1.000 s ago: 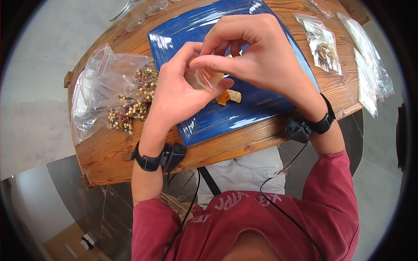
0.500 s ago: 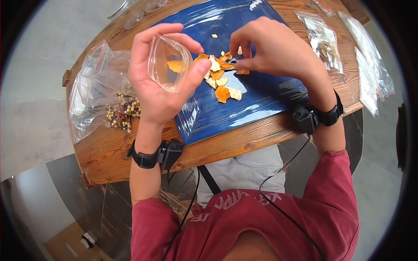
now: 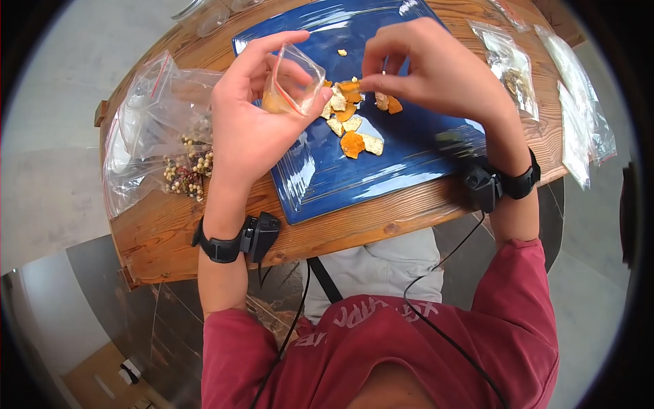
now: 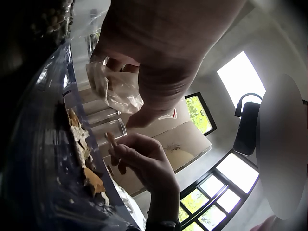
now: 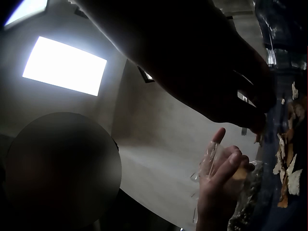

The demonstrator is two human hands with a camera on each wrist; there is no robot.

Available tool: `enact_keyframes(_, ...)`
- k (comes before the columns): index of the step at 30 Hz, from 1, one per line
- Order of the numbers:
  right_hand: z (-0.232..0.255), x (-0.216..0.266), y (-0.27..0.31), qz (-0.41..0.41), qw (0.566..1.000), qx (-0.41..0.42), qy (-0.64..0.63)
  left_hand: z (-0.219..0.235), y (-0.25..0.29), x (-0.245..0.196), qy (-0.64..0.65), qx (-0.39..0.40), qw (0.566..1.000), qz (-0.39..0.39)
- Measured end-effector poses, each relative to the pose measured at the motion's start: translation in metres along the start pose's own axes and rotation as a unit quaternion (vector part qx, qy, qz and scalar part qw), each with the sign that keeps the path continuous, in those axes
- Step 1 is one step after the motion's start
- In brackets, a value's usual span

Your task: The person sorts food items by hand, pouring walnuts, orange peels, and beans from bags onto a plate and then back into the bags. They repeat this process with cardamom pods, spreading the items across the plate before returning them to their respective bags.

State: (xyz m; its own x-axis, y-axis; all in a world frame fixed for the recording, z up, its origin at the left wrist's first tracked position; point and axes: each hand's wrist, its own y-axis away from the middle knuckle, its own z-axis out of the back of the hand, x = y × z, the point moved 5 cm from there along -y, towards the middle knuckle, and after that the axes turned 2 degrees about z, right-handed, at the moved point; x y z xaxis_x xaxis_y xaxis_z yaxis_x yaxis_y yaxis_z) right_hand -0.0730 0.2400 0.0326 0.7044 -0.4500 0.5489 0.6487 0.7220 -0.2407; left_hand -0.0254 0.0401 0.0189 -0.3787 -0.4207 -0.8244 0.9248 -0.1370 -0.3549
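My left hand holds a small clear zip bag by its sides, its mouth gaping upward. An orange bit shows low inside the bag. Over the blue plate, my right hand pinches a piece of dried orange peel between thumb and fingers, to the right of the bag mouth. In the left wrist view the pinched peel sticks out past the right thumb. More dried peel pieces, orange on one face and pale on the other, lie loosely on the plate below both hands.
Left of the plate lie clear zip bags and multicoloured peppercorn-like beads. A bag of brownish dried bits and flat clear bags lie on the right of the wooden table. Clear jars stand at the far left.
The right hand has moved from above the bag mouth down to the plate and pinched a peel piece, now lifted toward the bag. The left hand has swung left, then tilted the bag rightward.
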Motion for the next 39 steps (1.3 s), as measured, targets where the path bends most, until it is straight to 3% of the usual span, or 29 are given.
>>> enact_keyframes(3, 0.005, 0.005, -0.003, -0.094, 0.982, 0.003, -0.164, -0.002, 0.002, 0.005, -0.052, 0.012, 0.998, 0.024)
enact_keyframes(4, 0.021, 0.030, -0.001, -0.033, 0.986, -0.036, -0.158, -0.004, 0.003, 0.008, -0.058, 0.019, 0.998, 0.018)
enact_keyframes(8, 0.014, 0.031, -0.002, 0.006, 0.980, -0.041, -0.194, -0.010, 0.004, 0.003, -0.106, 0.078, 0.991, 0.039)
enact_keyframes(11, 0.008, 0.027, -0.005, 0.059, 0.979, -0.058, -0.188, -0.014, 0.005, 0.005, -0.080, 0.057, 0.995, -0.006)
enact_keyframes(15, 0.013, 0.039, -0.005, 0.125, 0.976, -0.100, -0.147, -0.018, 0.005, 0.007, -0.011, 0.054, 0.998, 0.024)
enact_keyframes(18, 0.024, 0.038, -0.001, 0.034, 0.967, -0.172, -0.186, -0.013, 0.004, 0.009, 0.037, 0.031, 0.998, 0.038)
enact_keyframes(20, 0.021, 0.027, -0.002, -0.011, 0.976, -0.175, -0.131, -0.009, 0.000, 0.007, 0.098, 0.019, 0.995, 0.031)
enact_keyframes(23, 0.005, -0.006, -0.005, -0.032, 0.992, -0.122, 0.014, -0.001, 0.000, -0.005, 0.180, -0.035, 0.983, 0.019)
enact_keyframes(24, -0.005, -0.018, -0.002, 0.001, 0.998, -0.050, 0.034, 0.001, -0.001, -0.005, 0.118, -0.039, 0.992, -0.020)
enact_keyframes(27, -0.029, -0.027, 0.003, 0.046, 0.981, 0.012, 0.190, -0.002, 0.000, 0.002, 0.139, -0.044, 0.989, -0.024)
enact_keyframes(28, -0.033, -0.033, 0.001, 0.016, 0.982, 0.058, 0.181, -0.002, 0.000, 0.002, 0.113, -0.041, 0.992, -0.029)
enact_keyframes(31, -0.039, -0.035, -0.005, 0.039, 0.980, 0.077, 0.177, -0.002, 0.001, 0.001, 0.066, -0.031, 0.997, -0.035)
enact_keyframes(39, -0.026, -0.020, -0.011, 0.086, 0.991, -0.005, 0.100, -0.005, 0.002, 0.004, 0.050, 0.006, 0.999, 0.006)
